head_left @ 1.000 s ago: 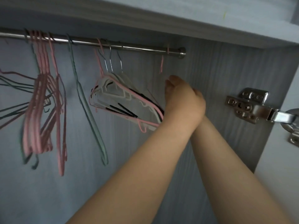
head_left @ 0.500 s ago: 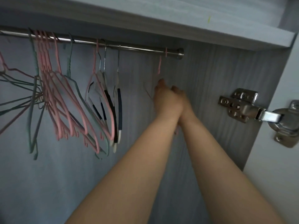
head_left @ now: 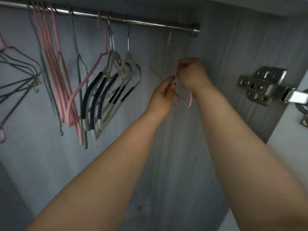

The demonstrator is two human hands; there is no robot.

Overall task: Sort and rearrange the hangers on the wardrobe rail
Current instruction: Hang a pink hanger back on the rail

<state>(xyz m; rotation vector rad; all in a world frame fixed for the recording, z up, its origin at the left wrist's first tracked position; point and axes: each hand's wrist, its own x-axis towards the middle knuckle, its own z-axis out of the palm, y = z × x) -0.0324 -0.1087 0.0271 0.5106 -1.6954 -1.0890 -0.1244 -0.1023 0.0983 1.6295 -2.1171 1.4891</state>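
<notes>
Head view: our left hand (head_left: 164,92) pinches the lower wire of a thin pink hanger (head_left: 191,98) between thumb and forefinger, and our right hand (head_left: 191,72) curls round the wire just above. The hanger hangs alone near the right end of the rail (head_left: 150,24), apart from the white padded hangers (head_left: 115,77). An uneven pull could twist the wire or slip its hook off. Knuckles hide our right fingertips, and the hanger's left arm fades into the back panel.

Wardrobe interior. Back panel (head_left: 41,164): pale blue-grey, plain, with small brown mark (head_left: 139,208) low down. Right side panel (head_left: 233,47): grey, vertical wood grain. Metal hinge (head_left: 263,85) screwed to side panel, joined to pale door (head_left: 291,155). Shelf (head_left: 283,7) overhead. Lighting dim, even.
</notes>
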